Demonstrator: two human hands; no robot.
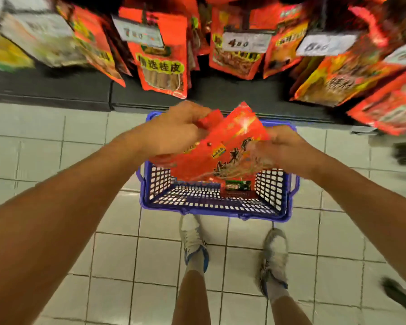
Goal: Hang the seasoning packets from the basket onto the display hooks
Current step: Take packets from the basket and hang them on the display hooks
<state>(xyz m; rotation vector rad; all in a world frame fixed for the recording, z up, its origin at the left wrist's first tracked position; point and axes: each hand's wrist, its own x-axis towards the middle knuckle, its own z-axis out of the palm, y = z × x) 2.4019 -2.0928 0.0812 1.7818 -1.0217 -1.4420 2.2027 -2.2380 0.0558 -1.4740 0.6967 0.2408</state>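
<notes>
packets (220, 146) showing glossy red plastic film, crinkled, glinting | basket (211, 207) looking like blue moulded plastic, lattice walls, semi-gloss | floor (117, 261) showing pale glazed tile w/ dark grout | price tags (246, 42) looking like matt white paper | shoes (275, 254) showing scuffed white, matt

Illumination was even, warm and fairly bright, apparently from overhead; the exact source lay outside the view. Soft, faint shadows fell on the tiled floor (117, 254) beneath the blue basket (211, 211). Motion blur smeared the hanging packets (162, 59) and price tags (245, 42) along the top, worst toward both upper corners. The right hand (284, 148) was blurred, the left hand (176, 130) somewhat sharper. Wide-angle distortion bent the floor lines and splayed the forearms near the edges. A small glare spot marked the held packet (223, 146).
</notes>
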